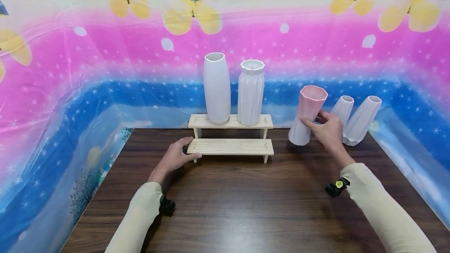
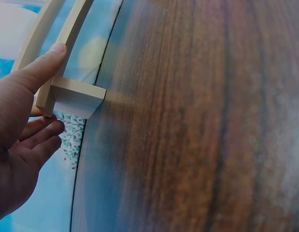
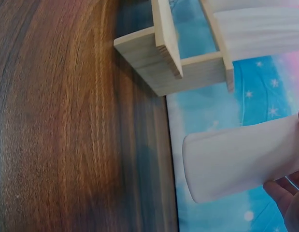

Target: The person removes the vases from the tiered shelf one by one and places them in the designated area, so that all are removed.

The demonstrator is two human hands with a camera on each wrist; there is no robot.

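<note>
Beside one two-tier pale-wood stand (image 1: 230, 146), which the left hand (image 1: 177, 154) is pinching, the right hand (image 1: 328, 128) is gripping one pink-and-white fluted vase (image 1: 307, 108), mouth up, long axis near upright. Four white vases (image 1: 217, 89) are standing.

A stand (image 1: 230, 146) is resting on the desk (image 1: 228, 210), its rear tier (image 1: 197, 121) carrying a first vase (image 1: 217, 89) left of a second vase (image 1: 251, 95). The left hand (image 1: 175, 155) is gripping the stand's left end. Right of it, the right hand (image 1: 328, 128) is holding a third vase (image 1: 305, 106); two more vases (image 1: 361, 122) are standing farther right.
</note>
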